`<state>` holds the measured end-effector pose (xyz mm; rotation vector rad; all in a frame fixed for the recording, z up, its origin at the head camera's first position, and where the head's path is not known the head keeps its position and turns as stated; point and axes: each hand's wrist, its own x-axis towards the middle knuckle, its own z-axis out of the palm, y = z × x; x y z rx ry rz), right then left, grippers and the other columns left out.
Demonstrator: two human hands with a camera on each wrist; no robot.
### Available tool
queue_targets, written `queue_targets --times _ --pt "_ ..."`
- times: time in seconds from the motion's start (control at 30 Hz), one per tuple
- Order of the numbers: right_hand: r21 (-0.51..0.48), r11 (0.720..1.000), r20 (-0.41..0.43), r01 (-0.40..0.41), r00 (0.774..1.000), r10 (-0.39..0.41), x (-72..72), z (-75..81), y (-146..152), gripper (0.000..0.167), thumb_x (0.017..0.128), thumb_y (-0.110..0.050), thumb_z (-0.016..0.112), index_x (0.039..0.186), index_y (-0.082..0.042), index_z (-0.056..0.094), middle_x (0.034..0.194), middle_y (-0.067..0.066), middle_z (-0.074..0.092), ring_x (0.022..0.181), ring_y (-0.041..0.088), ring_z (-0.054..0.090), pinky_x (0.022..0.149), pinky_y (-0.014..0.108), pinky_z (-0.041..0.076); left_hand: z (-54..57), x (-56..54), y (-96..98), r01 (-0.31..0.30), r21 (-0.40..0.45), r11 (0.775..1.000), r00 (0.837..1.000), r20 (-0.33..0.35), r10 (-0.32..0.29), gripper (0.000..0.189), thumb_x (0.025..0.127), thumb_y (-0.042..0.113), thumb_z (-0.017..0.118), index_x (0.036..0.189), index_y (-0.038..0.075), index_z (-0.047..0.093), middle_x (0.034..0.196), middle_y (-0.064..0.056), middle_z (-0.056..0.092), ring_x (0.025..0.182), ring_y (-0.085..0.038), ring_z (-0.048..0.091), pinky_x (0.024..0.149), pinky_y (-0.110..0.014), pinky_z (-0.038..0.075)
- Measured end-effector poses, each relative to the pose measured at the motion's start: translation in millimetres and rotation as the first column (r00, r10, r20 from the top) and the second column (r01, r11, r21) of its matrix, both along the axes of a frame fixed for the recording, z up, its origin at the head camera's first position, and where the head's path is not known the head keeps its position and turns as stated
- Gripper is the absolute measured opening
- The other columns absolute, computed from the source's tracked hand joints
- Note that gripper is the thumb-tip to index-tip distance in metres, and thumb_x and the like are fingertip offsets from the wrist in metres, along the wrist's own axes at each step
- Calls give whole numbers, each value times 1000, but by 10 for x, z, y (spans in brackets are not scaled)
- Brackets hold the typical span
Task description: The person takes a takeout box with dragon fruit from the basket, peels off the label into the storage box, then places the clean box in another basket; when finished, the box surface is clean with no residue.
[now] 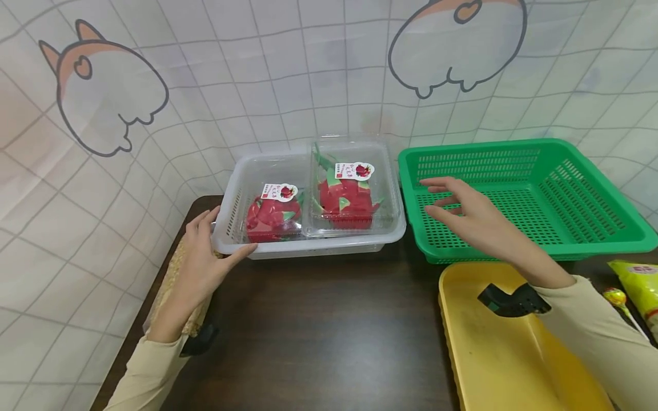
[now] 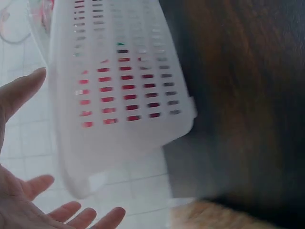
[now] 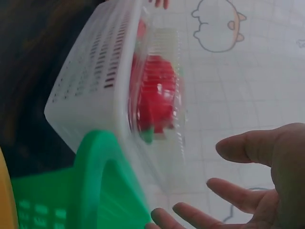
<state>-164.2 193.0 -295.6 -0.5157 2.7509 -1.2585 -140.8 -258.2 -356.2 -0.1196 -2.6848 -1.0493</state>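
Observation:
A white basket [image 1: 308, 246] stands against the back, with two clear plastic boxes of red dragon fruit in it. One dragon fruit box [image 1: 275, 214] lies low at the left; the other dragon fruit box [image 1: 349, 197] sits higher at the right, overlapping it. My left hand [image 1: 201, 262] is at the basket's left end, thumb by the front rim. The left wrist view shows its fingers spread, with a gap to the basket wall [image 2: 124, 138]. My right hand [image 1: 475, 217] hovers over the left part of the green basket [image 1: 545, 248], fingers extended and holding nothing.
A yellow tray [image 1: 488, 354] lies under my right forearm. At the far right are a lollipop [image 1: 615, 297] and a yellow-green packet [image 1: 640, 285]. A tan, grainy-looking bag [image 1: 177, 274] lies under my left forearm. A patterned cloth [image 1: 308, 74] hangs behind.

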Motion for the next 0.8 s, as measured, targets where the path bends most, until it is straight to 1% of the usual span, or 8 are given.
queue_targets --times 0.1,0.23,0.33,0.4,0.5,0.63,0.8 --pt "-26 1000 50 4 999 -3 -50 -24 -69 59 108 -22 59 160 -7 37 154 23 46 132 44 54 104 62 48 -57 -54 -20 -33 70 997 998 60 28 107 85 36 87 164 3 22 156 -25 29 137 -42 34 105 -66 44" --pt "-58 998 100 -6 995 12 -82 -18 -154 60 108 -22 57 162 -10 33 153 24 45 135 45 51 104 63 48 -108 -128 -21 -52 177 983 992 120 31 112 86 36 87 166 6 15 156 -25 32 137 -40 38 111 -63 42" --pt "-75 997 121 -16 992 25 -102 -6 -212 61 108 -22 57 163 -10 32 154 24 45 136 44 49 105 63 48 -117 -165 -19 -58 229 972 986 167 19 113 87 34 86 167 7 11 164 -24 25 143 -42 34 117 -65 34" --pt "-79 997 129 -19 991 29 -116 1 -246 61 108 -21 57 163 -10 31 154 23 45 137 44 49 105 62 48 -116 -174 -18 -66 240 969 980 198 18 113 88 34 85 168 8 10 166 -23 22 147 -43 30 119 -66 30" --pt "-81 997 143 -12 989 23 -138 1 -277 61 108 -21 57 163 -10 31 153 23 46 137 43 49 105 62 49 -129 -190 -17 -66 269 961 971 240 -1 112 89 34 83 169 12 7 169 -21 19 149 -44 28 119 -68 28" --pt "-100 995 185 -7 982 26 -174 -28 -291 62 108 -22 56 164 -11 29 153 22 46 138 42 47 105 62 48 -153 -205 -11 -55 319 946 966 255 -29 112 90 32 82 169 15 5 169 -20 20 148 -44 29 118 -67 29" --pt "-149 989 223 -17 974 50 -222 -74 -311 62 109 -20 55 163 -9 29 154 24 45 136 41 50 107 58 49 -175 -214 -16 -54 333 942 967 252 -33 110 91 29 81 169 15 5 169 -20 20 148 -43 28 119 -67 30"
